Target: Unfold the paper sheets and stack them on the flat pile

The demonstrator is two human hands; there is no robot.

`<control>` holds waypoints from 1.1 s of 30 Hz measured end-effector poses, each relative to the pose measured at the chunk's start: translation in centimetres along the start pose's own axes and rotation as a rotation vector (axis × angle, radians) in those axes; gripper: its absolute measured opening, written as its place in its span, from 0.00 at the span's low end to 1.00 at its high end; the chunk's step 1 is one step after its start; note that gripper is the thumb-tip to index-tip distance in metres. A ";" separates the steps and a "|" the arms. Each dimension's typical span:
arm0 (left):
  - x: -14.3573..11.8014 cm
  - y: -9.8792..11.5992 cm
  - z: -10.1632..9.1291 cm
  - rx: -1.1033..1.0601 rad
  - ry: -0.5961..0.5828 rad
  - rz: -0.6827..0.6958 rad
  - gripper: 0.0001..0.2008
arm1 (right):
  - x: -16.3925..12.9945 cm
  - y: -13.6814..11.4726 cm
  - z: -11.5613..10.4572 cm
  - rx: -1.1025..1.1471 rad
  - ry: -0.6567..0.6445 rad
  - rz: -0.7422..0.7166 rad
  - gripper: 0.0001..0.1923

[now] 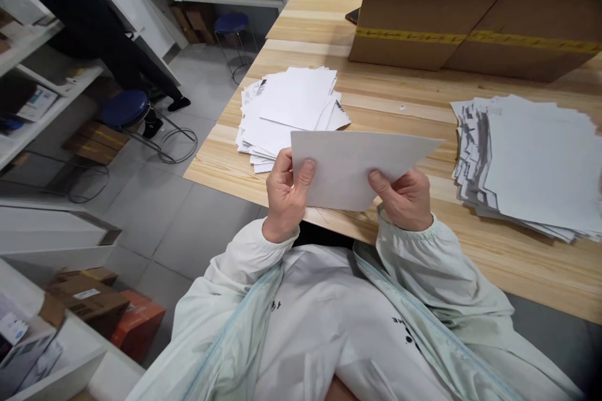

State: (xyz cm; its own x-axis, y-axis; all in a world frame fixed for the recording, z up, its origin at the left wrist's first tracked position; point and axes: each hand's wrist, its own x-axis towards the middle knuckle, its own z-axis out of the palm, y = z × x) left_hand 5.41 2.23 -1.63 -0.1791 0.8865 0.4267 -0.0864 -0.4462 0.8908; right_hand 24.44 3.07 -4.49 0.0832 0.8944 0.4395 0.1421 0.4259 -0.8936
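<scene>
Left hand and right hand pinch one white sheet at mid-frame; uneven pull could crease it.

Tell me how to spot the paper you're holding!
Find the wooden table with two paper piles. Between the piles, near its front edge, my left hand and right hand lift one white sheet. It's the only paper raised off the table.

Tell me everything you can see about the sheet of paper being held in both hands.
The sheet of paper is plain white, blank on the side facing the camera, and looks like thin, flat stock. It is held above the near edge of the wooden table, tilted, its right end narrowing to a point. The left hand pinches its lower left corner; the right hand grips its lower edge.
</scene>
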 end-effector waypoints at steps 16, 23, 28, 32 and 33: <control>-6.5 0.6 4.4 -0.151 -0.542 -0.607 0.16 | -4.4 -2.0 -11.2 -0.363 0.020 0.377 0.24; -6.2 -1.5 6.8 -0.350 -0.539 -1.239 0.13 | -6.4 3.0 -13.8 -0.285 0.035 0.504 0.24; -4.7 -2.6 8.2 -0.189 -0.477 -1.229 0.19 | -4.6 4.5 -13.2 -0.402 0.010 0.373 0.24; -4.1 -4.0 8.5 -0.127 -0.439 -1.141 0.18 | -3.2 2.0 -14.6 -0.869 -0.167 0.308 0.29; -4.0 -4.2 8.5 -0.121 -0.442 -1.145 0.18 | -2.7 0.7 -15.2 -1.035 -0.242 0.276 0.30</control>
State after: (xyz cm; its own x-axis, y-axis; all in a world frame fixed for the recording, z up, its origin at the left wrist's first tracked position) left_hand 14.81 1.61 -5.76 0.4042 0.7288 -0.5527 -0.0699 0.6271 0.7758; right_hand 39.34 -1.13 -4.94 0.0601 0.9926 0.1057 0.9169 -0.0130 -0.3990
